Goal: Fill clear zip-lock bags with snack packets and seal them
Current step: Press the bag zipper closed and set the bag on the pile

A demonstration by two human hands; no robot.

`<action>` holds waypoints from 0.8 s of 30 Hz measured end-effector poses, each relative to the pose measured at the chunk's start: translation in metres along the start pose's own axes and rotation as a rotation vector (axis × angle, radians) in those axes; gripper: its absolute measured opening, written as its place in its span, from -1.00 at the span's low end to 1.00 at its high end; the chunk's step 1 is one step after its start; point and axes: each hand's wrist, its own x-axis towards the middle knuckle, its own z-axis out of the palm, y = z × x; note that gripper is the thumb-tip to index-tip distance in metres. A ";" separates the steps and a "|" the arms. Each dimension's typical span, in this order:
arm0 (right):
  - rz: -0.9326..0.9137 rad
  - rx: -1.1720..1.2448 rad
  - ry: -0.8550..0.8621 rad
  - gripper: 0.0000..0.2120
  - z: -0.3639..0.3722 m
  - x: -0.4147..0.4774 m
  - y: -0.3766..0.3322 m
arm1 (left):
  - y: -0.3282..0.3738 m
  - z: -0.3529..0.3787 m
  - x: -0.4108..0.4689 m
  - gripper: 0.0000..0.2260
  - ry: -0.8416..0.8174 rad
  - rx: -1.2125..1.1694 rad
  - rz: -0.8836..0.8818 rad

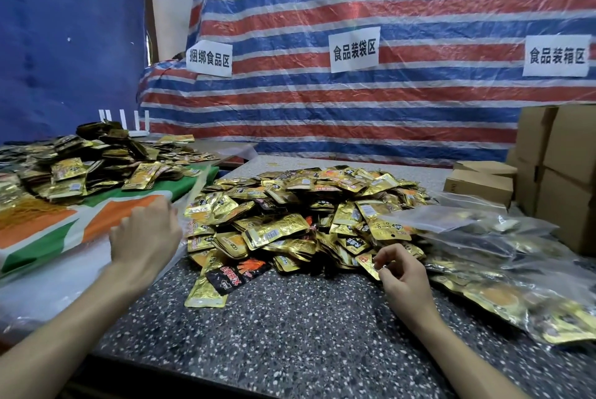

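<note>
Plainly, the risk we see is a slip: the gold packet (367,265) is pinched only by its corner at the near edge of the heap of packets (306,205) on the table (290,334), so the slick foil may slide free or drag its neighbours along. The limp clear bag (196,192), held on one side only, may also fold shut before anything goes in. Our right hand (404,276) is nearly closed, thumb and forefinger nipping that packet, while our left hand (145,234) is curled, seemingly round the blurred bag's edge, left of the heap
</note>
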 end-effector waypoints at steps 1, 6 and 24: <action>0.005 0.012 0.000 -0.68 0.000 0.000 -0.001 | 0.013 -0.003 -0.004 -0.83 0.014 -0.081 0.050; 0.044 0.171 0.043 -0.72 -0.002 0.003 -0.004 | 0.087 0.001 -0.037 -0.89 -0.069 -0.460 0.302; 0.071 0.251 -0.251 -0.76 -0.009 0.002 -0.011 | 0.184 0.078 -0.134 -0.42 -1.001 -1.477 0.010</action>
